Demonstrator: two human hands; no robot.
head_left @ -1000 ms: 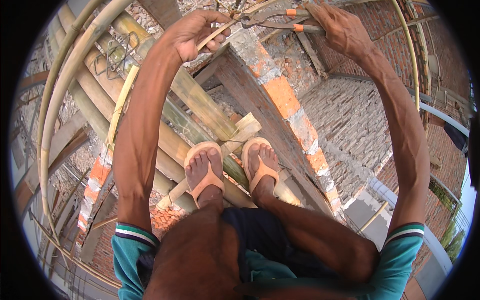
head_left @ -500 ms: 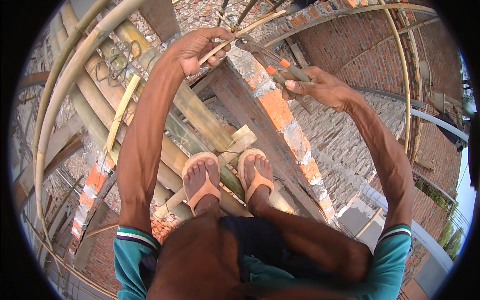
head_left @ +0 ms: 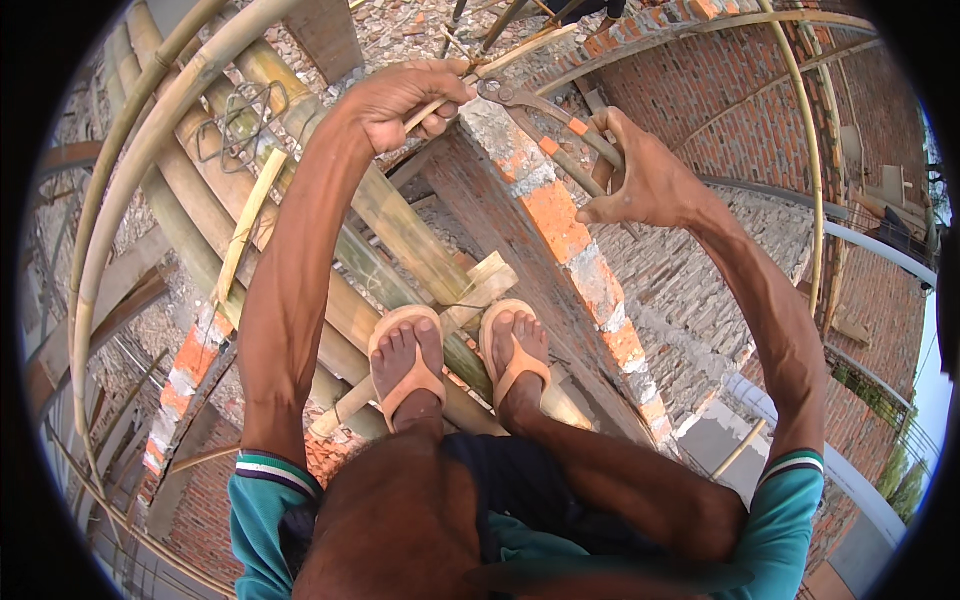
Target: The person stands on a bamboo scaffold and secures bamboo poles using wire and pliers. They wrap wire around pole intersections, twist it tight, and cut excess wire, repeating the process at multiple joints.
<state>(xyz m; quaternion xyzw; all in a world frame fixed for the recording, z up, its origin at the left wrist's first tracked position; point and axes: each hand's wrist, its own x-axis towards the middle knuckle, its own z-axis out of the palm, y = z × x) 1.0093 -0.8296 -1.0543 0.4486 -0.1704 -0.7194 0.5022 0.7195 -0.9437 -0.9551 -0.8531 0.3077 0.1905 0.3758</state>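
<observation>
Two hands work at the top of the frame, both raised ahead of the person, who squats on bamboo poles [head_left: 400, 235] high on a scaffold. Left hand [head_left: 405, 100] is curled shut around a thin split bamboo strip [head_left: 520, 50]. The strip's long axis runs from that fist up and to the right, toward the curved brick wall [head_left: 720, 80]. Right hand [head_left: 645, 185] grips the handles of a pair of pincers [head_left: 540, 115], fingers wrapped narrow around them. The tool's long axis slants from the right hand up and to the left, so its head meets the strip just beside the left hand's fingertips. Whether the tool's head bites the strip or only touches it I cannot tell; the spot is small.

Left hand is therefore the nearer one to the meeting point; right hand sits lower and to the right, apart from it by the tool's length.

Below the hands, a brick pillar [head_left: 560, 230] with patchy mortar descends between the arms. Sandalled feet [head_left: 460, 350] rest on the poles.
</observation>
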